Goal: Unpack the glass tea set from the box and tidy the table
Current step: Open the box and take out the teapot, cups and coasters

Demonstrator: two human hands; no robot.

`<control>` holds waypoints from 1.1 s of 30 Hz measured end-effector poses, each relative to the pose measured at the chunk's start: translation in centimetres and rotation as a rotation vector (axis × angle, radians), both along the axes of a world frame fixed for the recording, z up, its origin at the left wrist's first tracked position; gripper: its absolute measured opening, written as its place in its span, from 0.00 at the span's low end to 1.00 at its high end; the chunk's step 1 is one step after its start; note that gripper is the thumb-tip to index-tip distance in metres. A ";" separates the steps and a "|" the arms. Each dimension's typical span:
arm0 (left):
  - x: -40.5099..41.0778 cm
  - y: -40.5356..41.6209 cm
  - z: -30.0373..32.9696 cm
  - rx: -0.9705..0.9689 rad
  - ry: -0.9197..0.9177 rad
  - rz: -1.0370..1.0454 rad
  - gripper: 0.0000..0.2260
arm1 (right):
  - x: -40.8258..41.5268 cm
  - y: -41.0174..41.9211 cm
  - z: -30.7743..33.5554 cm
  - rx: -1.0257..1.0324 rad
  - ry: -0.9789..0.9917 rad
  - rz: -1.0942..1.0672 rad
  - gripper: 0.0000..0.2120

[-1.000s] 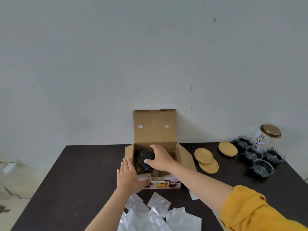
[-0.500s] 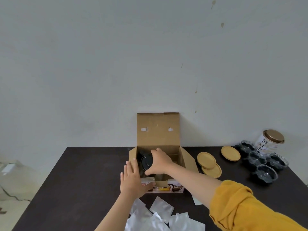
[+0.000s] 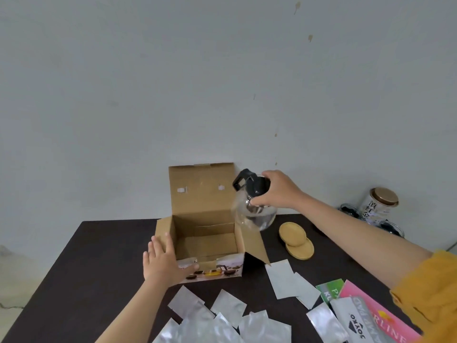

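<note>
An open cardboard box stands on the dark table, lid flap upright, its inside bare. My right hand grips the black lid of a glass teapot and holds it in the air, to the right of the box and above the table. The pot's black handle points up and left. My left hand presses flat on the box's front left corner. Two round wooden coasters overlap on the table just right of the box, below the teapot.
Several silver foil sachets lie along the table's near edge, with green and pink packets at the near right. A white tin with a brown lid and small glass cups stand at the far right. A wall rises behind the table.
My right hand has lifted the teapot out of the box and carried it up and to the right. My left hand stays on the box's front corner. The camera moved closer and lower.
</note>
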State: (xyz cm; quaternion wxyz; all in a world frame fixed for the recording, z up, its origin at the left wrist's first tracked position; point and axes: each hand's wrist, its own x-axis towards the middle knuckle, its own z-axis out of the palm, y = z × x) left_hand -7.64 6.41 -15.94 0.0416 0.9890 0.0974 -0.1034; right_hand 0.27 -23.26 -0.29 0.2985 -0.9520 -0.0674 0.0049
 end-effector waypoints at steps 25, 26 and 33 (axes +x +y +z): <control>2.4 -0.2 1.0 -0.017 0.149 0.097 0.72 | 5.2 -2.9 -12.9 -0.110 0.293 -0.108 0.45; 2.4 -0.2 1.0 -0.017 0.147 0.099 0.72 | 5.2 -2.9 -12.8 -0.099 0.295 -0.107 0.45; 2.2 -0.4 1.2 -0.011 0.132 0.103 0.71 | 4.7 -3.0 -12.6 0.039 0.247 -0.101 0.32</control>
